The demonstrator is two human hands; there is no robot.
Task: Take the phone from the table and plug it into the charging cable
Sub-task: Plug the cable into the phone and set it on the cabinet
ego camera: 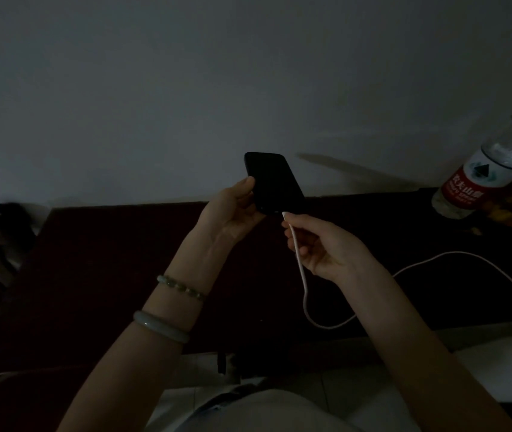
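The black phone is held up above the dark table, tilted with its bottom end toward me. My left hand grips it along its left side. My right hand pinches the white charging cable just behind its plug. The plug tip sits right at the phone's bottom edge; I cannot tell whether it is inside the port. The cable loops down below my right hand and runs off across the table to the right edge of the view.
A clear water bottle with a red and white label stands at the table's far right, against the pale wall. Dark clutter lies at the left edge. The room is dim.
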